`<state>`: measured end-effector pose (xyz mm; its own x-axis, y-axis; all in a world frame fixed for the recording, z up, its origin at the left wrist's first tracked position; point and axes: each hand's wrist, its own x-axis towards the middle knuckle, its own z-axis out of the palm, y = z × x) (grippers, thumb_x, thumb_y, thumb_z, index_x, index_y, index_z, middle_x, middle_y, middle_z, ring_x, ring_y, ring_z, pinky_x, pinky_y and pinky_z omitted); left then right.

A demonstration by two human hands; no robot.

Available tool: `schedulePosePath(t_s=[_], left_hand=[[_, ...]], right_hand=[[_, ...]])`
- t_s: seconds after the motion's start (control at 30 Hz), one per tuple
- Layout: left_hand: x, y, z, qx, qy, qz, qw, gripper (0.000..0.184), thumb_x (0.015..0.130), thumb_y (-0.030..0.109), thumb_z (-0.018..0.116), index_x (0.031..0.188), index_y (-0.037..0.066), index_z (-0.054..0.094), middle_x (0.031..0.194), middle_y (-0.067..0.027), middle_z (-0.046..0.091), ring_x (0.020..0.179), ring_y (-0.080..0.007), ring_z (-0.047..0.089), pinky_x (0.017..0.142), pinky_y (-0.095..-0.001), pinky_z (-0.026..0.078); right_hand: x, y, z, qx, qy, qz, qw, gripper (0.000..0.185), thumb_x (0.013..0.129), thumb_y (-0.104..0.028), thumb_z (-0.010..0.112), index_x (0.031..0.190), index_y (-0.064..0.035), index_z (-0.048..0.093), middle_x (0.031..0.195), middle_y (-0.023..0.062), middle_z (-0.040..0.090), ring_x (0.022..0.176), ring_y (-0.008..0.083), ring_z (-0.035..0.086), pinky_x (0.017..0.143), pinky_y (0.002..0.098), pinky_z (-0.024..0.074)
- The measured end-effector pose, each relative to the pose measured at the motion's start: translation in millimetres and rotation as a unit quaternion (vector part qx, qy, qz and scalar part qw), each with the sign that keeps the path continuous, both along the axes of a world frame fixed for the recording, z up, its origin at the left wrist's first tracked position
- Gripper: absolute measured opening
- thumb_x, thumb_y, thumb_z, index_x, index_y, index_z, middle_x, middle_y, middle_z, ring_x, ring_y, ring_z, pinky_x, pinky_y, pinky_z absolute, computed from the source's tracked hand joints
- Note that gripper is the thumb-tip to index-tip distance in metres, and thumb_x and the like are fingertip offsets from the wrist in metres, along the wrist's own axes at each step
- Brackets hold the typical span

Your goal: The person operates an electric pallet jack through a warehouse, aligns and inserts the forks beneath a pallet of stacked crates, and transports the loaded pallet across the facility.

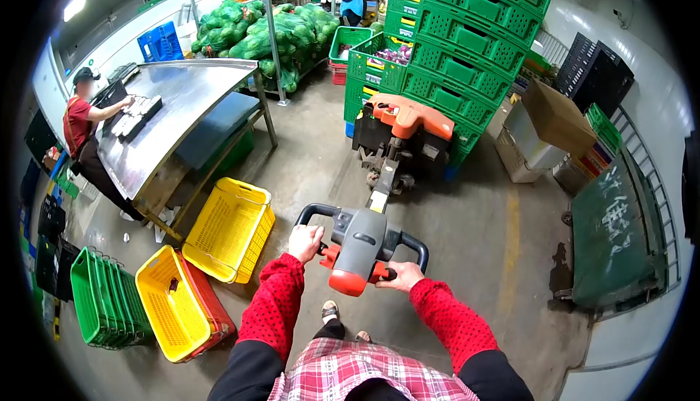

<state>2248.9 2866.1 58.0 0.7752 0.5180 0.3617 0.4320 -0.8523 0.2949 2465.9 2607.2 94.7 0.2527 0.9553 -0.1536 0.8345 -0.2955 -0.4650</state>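
A tall stack of green ventilated crates [470, 51] runs past the top edge, and close in front of it, nearer the wearer, stands an orange-topped pallet truck [423, 120], its forks out of sight, so whether they reach under the load cannot be told. The truck's grey-and-red tiller head [359, 244] is clasped at both sides, the left hand [305, 243] and right hand [402, 275] curled round its black grips with some fingertips hidden; the small purple produce [396, 55] in one crate is too indistinct to identify.
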Motion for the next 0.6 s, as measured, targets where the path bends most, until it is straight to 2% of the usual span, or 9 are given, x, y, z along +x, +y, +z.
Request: schedulePosePath(t_s=[0.03,0.1,0.23,0.27,0.33,0.37,0.4,0.43,0.6], left_hand=[[-4,-10,-5,0.034,0.002,0.001,0.999,0.017,0.089,0.021,0.047,0.085,0.011,0.061,0.075,-0.0064,0.061,0.075,-0.0292,0.059,0.075,-0.0423,0.044],[-17,-36,-8,-0.047,-0.021,0.028,0.998,0.027,0.093,0.026,0.045,0.078,0.009,0.059,0.075,-0.0092,0.062,0.079,-0.0312,0.057,0.078,-0.0429,0.041],[-35,-56,2,-0.054,-0.059,0.052,0.995,0.02,0.092,0.023,0.046,0.087,0.011,0.062,0.075,-0.0062,0.061,0.076,-0.029,0.059,0.077,-0.0408,0.044],[-42,-65,1,-0.009,-0.041,0.036,0.998,0.02,0.092,0.024,0.046,0.09,0.012,0.063,0.077,-0.0059,0.062,0.077,-0.029,0.059,0.077,-0.0406,0.044],[-56,-81,-5,-0.005,-0.002,0.032,0.999,0.018,0.091,0.021,0.047,0.093,0.012,0.063,0.078,-0.0055,0.062,0.077,-0.0288,0.059,0.077,-0.0408,0.044],[-63,-89,-8,-0.012,-0.003,0.031,0.999,0.018,0.09,0.02,0.047,0.093,0.012,0.063,0.078,-0.0054,0.062,0.076,-0.0288,0.059,0.077,-0.041,0.044],[-66,-95,-10,-0.021,-0.023,0.031,0.999,0.017,0.089,0.019,0.048,0.095,0.013,0.062,0.076,-0.0053,0.061,0.075,-0.0289,0.059,0.076,-0.0415,0.044],[-70,-99,-13,0.045,-0.013,0.014,0.999,0.017,0.088,0.02,0.049,0.095,0.012,0.062,0.076,-0.0054,0.061,0.074,-0.029,0.059,0.075,-0.0416,0.045],[-101,-134,-15,0.055,-0.035,0.004,0.998,0.014,0.084,0.017,0.053,0.094,0.012,0.062,0.072,-0.0034,0.056,0.07,-0.0254,0.057,0.072,-0.0397,0.045]], right_hand=[[-5,-10,7,0.002,0.03,-0.007,1.0,0.063,0.065,-0.066,0.072,0.085,-0.0075,0.062,0.078,0.019,0.066,0.079,0.0387,0.065,0.075,0.0456,0.0516],[-11,-29,-4,0.003,-0.007,0.014,1.0,0.063,0.065,-0.066,0.073,0.083,-0.0074,0.06,0.076,0.0188,0.065,0.078,0.0385,0.065,0.074,0.0462,0.0515],[-23,-45,-9,0.036,-0.024,0.033,0.999,0.064,0.065,-0.067,0.072,0.079,-0.0069,0.057,0.073,0.0182,0.065,0.077,0.0389,0.065,0.072,0.0468,0.0511],[-27,-53,-10,0.042,-0.016,0.04,0.998,0.064,0.065,-0.067,0.072,0.079,-0.007,0.057,0.073,0.0182,0.065,0.077,0.039,0.065,0.072,0.047,0.0509],[-36,-68,-11,0.026,-0.012,0.052,0.998,0.063,0.066,-0.067,0.072,0.079,-0.0071,0.058,0.073,0.018,0.065,0.077,0.0391,0.065,0.072,0.0476,0.0506],[-43,-76,-12,0.032,-0.01,0.043,0.999,0.057,0.065,-0.059,0.077,0.081,-0.0068,0.059,0.073,0.0165,0.064,0.075,0.0389,0.064,0.07,0.0463,0.0502],[-46,-82,-12,0.031,-0.013,0.042,0.999,0.057,0.065,-0.059,0.077,0.081,-0.0073,0.059,0.073,0.0166,0.064,0.074,0.0389,0.064,0.07,0.0464,0.05],[-50,-87,-12,0.029,-0.016,0.041,0.999,0.057,0.065,-0.06,0.077,0.081,-0.0077,0.059,0.073,0.0166,0.064,0.074,0.039,0.064,0.07,0.0465,0.0499],[-74,-119,-19,0.012,-0.016,0.047,0.999,0.065,0.065,-0.068,0.073,0.088,-0.0085,0.062,0.076,0.0197,0.066,0.079,0.0398,0.065,0.074,0.0476,0.0514]])
